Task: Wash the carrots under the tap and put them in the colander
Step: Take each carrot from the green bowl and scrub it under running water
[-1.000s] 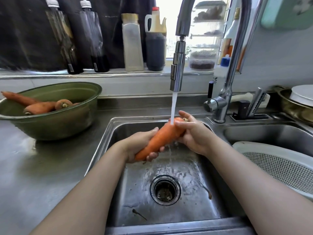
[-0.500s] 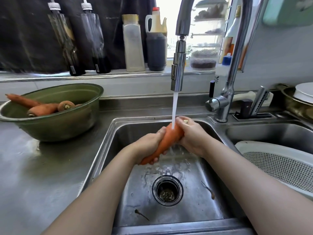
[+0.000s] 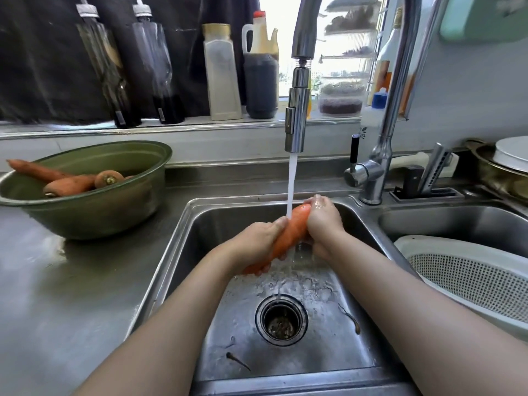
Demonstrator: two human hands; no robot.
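Carrot (image 3: pixel 288 232) is tilting steeper under the tap (image 3: pixel 297 121) stream than a second ago; left hand (image 3: pixel 257 241) and right hand (image 3: pixel 323 221) are sliding closer, fingers wrapped around it. Rinsing continues; colander (image 3: pixel 468 278) waits, apparently empty.

Both my bare forearms reach forward and inward from the bottom corners, meeting out ahead of me. My left hand (image 3: pixel 258 240) is curled closed, palm turned inward, its fingers (image 3: pixel 278 224) wrapped round what I hold, the thumb side up. My right hand (image 3: pixel 324 224) sits a little higher and farther forward, also closed, back of the hand facing me and wet. The wrist is bent so the knuckles point up and to the left. The two hands are close together, nearly touching, gripping the same thing from opposite sides. My right fingertips are hidden behind the hand.
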